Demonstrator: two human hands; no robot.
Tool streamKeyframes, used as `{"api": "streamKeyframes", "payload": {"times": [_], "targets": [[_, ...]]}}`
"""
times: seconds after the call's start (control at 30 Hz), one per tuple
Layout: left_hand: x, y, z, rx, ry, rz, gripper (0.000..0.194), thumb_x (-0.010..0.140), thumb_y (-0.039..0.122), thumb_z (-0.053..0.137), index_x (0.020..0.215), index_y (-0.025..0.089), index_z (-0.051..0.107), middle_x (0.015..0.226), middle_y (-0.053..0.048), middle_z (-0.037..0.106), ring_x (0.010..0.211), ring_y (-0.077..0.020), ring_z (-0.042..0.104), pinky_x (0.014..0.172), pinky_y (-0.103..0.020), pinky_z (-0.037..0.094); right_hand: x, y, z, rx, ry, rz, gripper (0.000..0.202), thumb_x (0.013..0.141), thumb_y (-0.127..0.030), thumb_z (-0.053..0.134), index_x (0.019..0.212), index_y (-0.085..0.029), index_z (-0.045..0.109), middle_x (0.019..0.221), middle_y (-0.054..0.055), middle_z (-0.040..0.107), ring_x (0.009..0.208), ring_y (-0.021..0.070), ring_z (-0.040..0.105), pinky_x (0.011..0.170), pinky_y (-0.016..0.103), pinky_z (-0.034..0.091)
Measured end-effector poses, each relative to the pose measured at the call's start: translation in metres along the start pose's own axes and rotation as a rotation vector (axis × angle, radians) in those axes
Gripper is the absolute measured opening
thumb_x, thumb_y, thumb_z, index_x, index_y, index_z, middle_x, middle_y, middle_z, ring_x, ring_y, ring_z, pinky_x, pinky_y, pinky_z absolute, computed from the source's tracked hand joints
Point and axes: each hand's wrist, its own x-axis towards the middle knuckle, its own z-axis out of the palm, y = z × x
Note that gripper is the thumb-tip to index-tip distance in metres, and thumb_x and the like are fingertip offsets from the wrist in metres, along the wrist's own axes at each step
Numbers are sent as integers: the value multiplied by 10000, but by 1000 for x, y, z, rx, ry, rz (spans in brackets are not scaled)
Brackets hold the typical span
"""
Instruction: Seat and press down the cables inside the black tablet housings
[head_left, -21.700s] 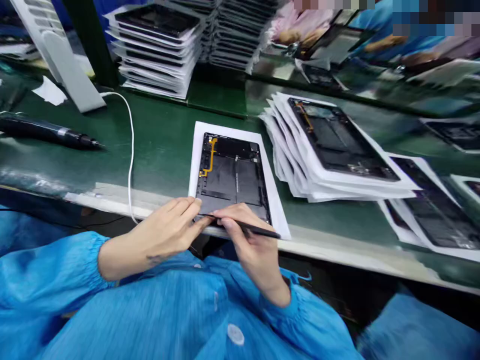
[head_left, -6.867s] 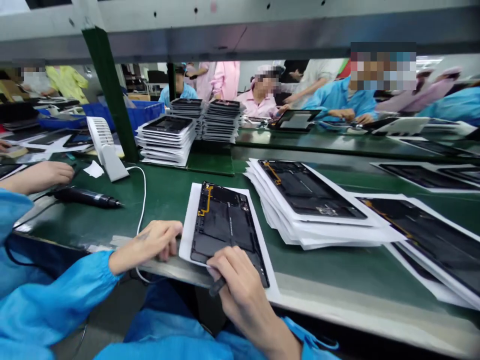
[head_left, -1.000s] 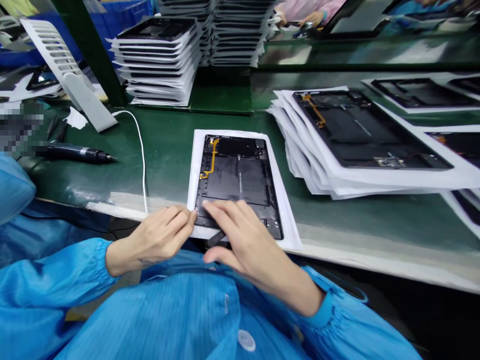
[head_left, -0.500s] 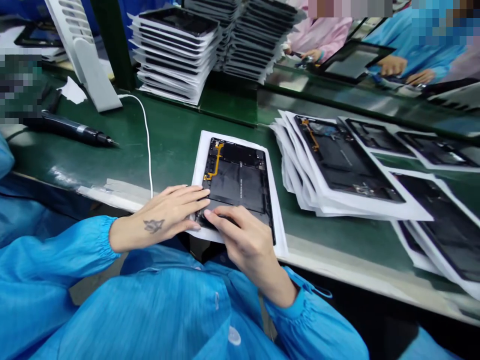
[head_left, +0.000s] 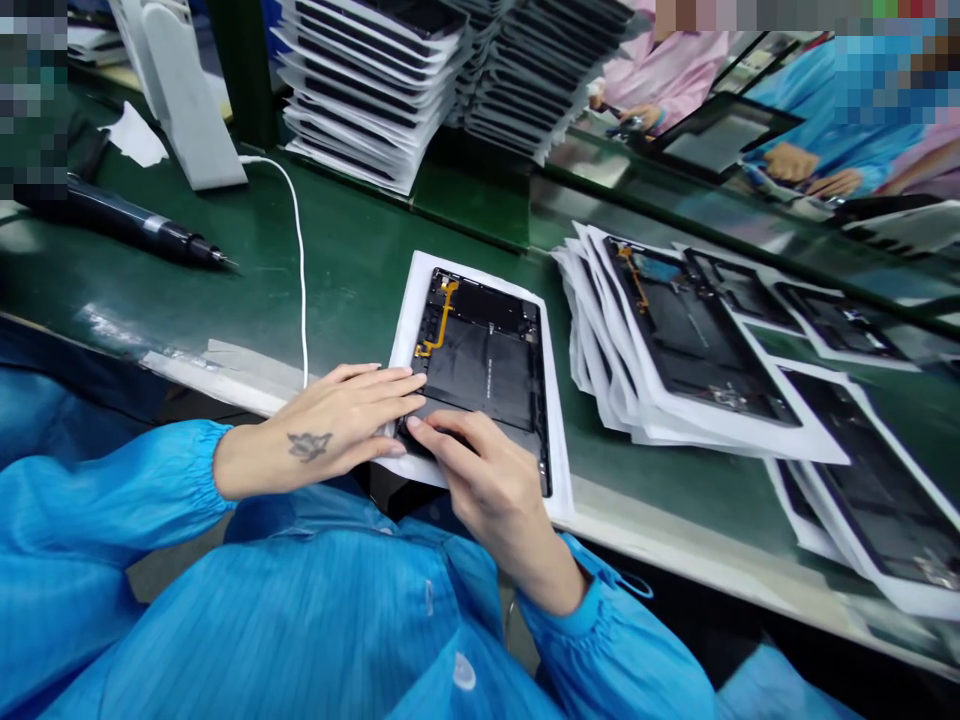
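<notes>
A black tablet housing (head_left: 487, 365) with an orange flex cable (head_left: 444, 318) along its left side lies on a white sheet (head_left: 405, 305) at the bench edge. My left hand (head_left: 341, 410) rests flat with its fingers stretched over the housing's lower left edge. Beside it, my right hand (head_left: 484, 460) has its fingers bent and thumb and index close together at the lower left corner. Whatever that hand may pinch is hidden or too small to name.
Right of the sheet, a pile of housings on white sheets (head_left: 697, 340) stands near more housings. Taller stacks (head_left: 367, 90) rise behind. A black electric screwdriver (head_left: 150, 228), a white cable (head_left: 300, 260) and a white stand (head_left: 187, 110) are on the left. People work across the bench.
The view has shifted slightly, so the background stacks and the screwdriver appear displaced. Both hands keep nearly the same pose at the housing's lower left corner.
</notes>
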Motion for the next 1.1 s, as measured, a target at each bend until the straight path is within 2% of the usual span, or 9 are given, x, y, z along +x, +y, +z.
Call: {"api": "streamKeyframes", "payload": {"times": [0.1, 0.23, 0.4, 0.53, 0.63, 0.77, 1.0, 1.1], "targets": [[0, -1, 1, 16, 2, 5, 454, 1026, 359, 536, 1440, 173, 508, 1537, -88, 495, 1468, -220, 415, 1179, -425, 390, 0, 1, -1, -1, -9, -9, 316, 985, -83, 482, 1213, -176, 679, 1069, 105, 732, 923, 183, 673, 771, 310, 575], [1, -1, 1, 33, 11, 15, 461, 1016, 349, 558, 1430, 152, 517, 1528, -94, 505, 1459, -221, 429, 1174, -417, 395, 3, 0, -4, -92, -44, -60, 306, 987, -74, 464, 1194, -140, 678, 1068, 114, 736, 911, 188, 664, 748, 300, 559], [0, 0, 0, 39, -5, 9, 451, 1016, 333, 555, 1425, 147, 519, 1525, -91, 509, 1454, -223, 436, 1177, -412, 392, 11, -8, -10, -311, -107, -189, 328, 1018, -89, 378, 1104, -90, 694, 1004, 106, 750, 746, 179, 592, 618, 307, 489], [0, 1, 0, 34, 16, 12, 467, 1025, 331, 534, 1446, 134, 491, 1514, -102, 521, 1448, -218, 445, 1174, -403, 397, 19, -7, -17, -381, -223, -272, 292, 1020, -104, 408, 1025, -122, 700, 952, 74, 739, 714, 169, 566, 547, 310, 424], [0, 0, 0, 43, 15, 17, 471, 1041, 333, 496, 1466, 131, 465, 1520, -110, 512, 1450, -219, 443, 1171, -409, 404, 23, 1, -22, -332, -294, -311, 289, 1037, -139, 394, 1078, -125, 680, 992, 85, 726, 777, 172, 597, 580, 304, 446], [0, 0, 1, 50, 17, 16, 477, 1037, 349, 504, 1462, 136, 472, 1522, -118, 509, 1444, -223, 452, 1167, -414, 412, 23, 3, -22, -331, -267, -322, 315, 1044, -138, 362, 1103, -102, 669, 999, 98, 716, 788, 177, 603, 609, 311, 465], [1, 2, 1, 26, 45, 24, 475, 1035, 302, 495, 1488, 170, 446, 1503, -113, 534, 1434, -215, 465, 1164, -406, 423, 20, -13, -17, -394, -233, -296, 239, 1001, -89, 455, 905, -149, 666, 898, 65, 678, 726, 168, 550, 517, 315, 358], [-1, 3, -3, 64, 12, 33, 497, 1047, 310, 467, 1515, 158, 396, 1528, -119, 504, 1443, -211, 451, 1194, -410, 387, 18, -7, -16, -338, -233, -266, 216, 1015, -137, 462, 1026, -137, 677, 962, 78, 700, 776, 177, 578, 548, 304, 410]]}}
